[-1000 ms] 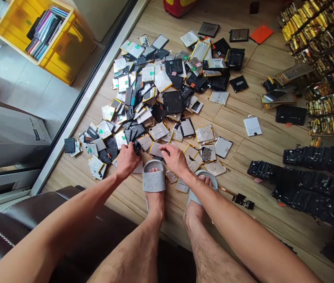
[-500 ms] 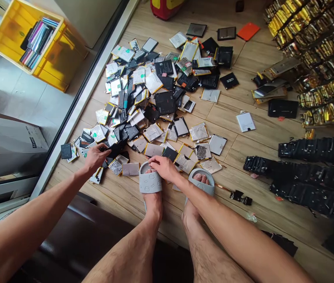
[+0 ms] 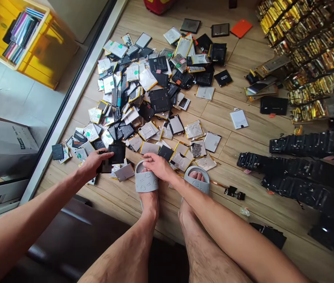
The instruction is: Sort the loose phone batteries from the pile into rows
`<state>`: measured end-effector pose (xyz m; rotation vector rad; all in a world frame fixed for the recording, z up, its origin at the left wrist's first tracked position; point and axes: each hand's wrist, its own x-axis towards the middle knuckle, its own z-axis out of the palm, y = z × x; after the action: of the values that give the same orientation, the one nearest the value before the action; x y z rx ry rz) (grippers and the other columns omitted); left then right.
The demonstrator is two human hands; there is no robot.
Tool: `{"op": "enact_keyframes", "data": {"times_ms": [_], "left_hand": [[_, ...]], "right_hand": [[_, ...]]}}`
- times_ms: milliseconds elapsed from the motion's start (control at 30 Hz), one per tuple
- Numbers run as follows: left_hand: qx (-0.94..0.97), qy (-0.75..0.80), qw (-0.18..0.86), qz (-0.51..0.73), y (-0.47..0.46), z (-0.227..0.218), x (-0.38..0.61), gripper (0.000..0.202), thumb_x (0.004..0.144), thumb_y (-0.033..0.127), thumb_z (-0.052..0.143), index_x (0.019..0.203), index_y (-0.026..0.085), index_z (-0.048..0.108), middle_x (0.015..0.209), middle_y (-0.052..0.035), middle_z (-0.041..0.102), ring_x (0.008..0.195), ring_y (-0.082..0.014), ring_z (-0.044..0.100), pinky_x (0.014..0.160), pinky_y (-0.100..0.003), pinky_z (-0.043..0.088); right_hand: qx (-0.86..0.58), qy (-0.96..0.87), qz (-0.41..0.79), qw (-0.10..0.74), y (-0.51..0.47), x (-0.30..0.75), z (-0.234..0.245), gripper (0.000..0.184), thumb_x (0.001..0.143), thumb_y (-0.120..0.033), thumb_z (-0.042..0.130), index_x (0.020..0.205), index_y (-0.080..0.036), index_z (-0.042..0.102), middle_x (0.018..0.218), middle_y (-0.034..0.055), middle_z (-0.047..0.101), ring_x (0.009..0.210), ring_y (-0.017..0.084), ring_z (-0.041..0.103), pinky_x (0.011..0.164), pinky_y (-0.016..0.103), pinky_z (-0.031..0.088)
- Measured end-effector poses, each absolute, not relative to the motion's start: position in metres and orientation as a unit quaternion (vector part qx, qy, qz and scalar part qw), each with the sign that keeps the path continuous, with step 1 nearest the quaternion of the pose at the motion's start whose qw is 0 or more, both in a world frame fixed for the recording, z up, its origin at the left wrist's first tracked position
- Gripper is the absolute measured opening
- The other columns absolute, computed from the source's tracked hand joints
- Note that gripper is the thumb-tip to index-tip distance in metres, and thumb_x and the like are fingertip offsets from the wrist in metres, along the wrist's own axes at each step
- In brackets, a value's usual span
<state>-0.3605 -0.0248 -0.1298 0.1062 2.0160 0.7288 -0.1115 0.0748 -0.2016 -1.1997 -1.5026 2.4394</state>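
A big pile of flat phone batteries (image 3: 146, 86), black, white and silver, covers the wooden floor in front of my feet. My left hand (image 3: 94, 162) is closed on a black battery (image 3: 116, 153) at the pile's near left edge. My right hand (image 3: 158, 164) rests palm down over the toe of my left grey slipper (image 3: 145, 181), fingers curled on a small piece that I cannot make out. My right grey slipper (image 3: 198, 181) stands beside it.
Rows of sorted black batteries (image 3: 302, 173) and gold ones (image 3: 311, 51) line the right side. A yellow crate (image 3: 41, 51) stands beyond the sliding-door track (image 3: 75, 98) at upper left, a cardboard box (image 3: 2, 145) at left. A dark leather seat (image 3: 75, 236) is under me.
My left hand moved left from the pile's centre and lifted a black battery. My right hand drew back over the left slipper. The view shifted slightly.
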Motion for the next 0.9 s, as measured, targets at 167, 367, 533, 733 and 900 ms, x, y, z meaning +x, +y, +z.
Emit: {"op": "enact_keyframes", "data": {"times_ms": [167, 367, 533, 733, 900], "left_hand": [[-0.013, 0.687, 0.636, 0.352, -0.014, -0.123, -0.297, 0.043, 0.069, 0.037, 0.088, 0.102, 0.017, 0.069, 0.092, -0.0098, 0.077, 0.07, -0.0215, 0.071, 0.065, -0.036, 0.061], [0.048, 0.637, 0.679, 0.363, 0.015, -0.147, -0.221, 0.042, 0.07, 0.043, 0.087, 0.098, 0.016, 0.069, 0.073, -0.0044, 0.071, 0.058, -0.0164, 0.063, 0.055, -0.027, 0.049], [0.116, 0.653, 0.667, 0.339, 0.019, -0.163, -0.175, 0.038, 0.07, 0.05, 0.083, 0.079, 0.018, 0.063, 0.067, -0.0032, 0.069, 0.056, -0.0155, 0.059, 0.052, -0.025, 0.04], [0.09, 0.71, 0.587, 0.379, 0.006, -0.181, -0.14, 0.03, 0.072, 0.042, 0.08, 0.066, 0.022, 0.059, 0.058, 0.0017, 0.058, 0.057, -0.0156, 0.055, 0.057, -0.027, 0.039], [0.045, 0.698, 0.59, 0.403, -0.005, -0.186, -0.137, 0.018, 0.073, 0.032, 0.08, 0.073, 0.025, 0.063, 0.06, 0.0015, 0.062, 0.07, -0.0204, 0.063, 0.065, -0.029, 0.045]], "right_hand": [[-0.376, -0.468, 0.797, 0.067, 0.084, -0.099, -0.19, 0.044, 0.09, -0.036, 0.072, 0.131, -0.024, 0.063, 0.116, 0.0051, 0.072, 0.08, 0.017, 0.074, 0.077, 0.033, 0.063], [-0.454, -0.57, 0.682, 0.069, 0.105, -0.036, -0.192, 0.029, 0.098, -0.038, 0.06, 0.124, -0.026, 0.067, 0.107, 0.0027, 0.076, 0.1, 0.022, 0.071, 0.087, 0.035, 0.062], [-0.515, -0.609, 0.596, 0.09, 0.093, 0.005, -0.2, 0.054, 0.094, -0.032, 0.064, 0.146, -0.028, 0.053, 0.133, 0.008, 0.068, 0.119, 0.025, 0.066, 0.102, 0.041, 0.056], [-0.573, -0.663, 0.479, 0.058, 0.066, 0.011, -0.2, 0.067, 0.085, -0.028, 0.069, 0.149, -0.021, 0.051, 0.149, 0.0146, 0.054, 0.137, 0.028, 0.054, 0.116, 0.046, 0.044], [-0.554, -0.738, 0.383, -0.029, 0.062, 0.007, -0.185, 0.087, 0.077, -0.029, 0.078, 0.156, -0.016, 0.041, 0.157, 0.0204, 0.043, 0.133, 0.035, 0.055, 0.113, 0.05, 0.044]]}}
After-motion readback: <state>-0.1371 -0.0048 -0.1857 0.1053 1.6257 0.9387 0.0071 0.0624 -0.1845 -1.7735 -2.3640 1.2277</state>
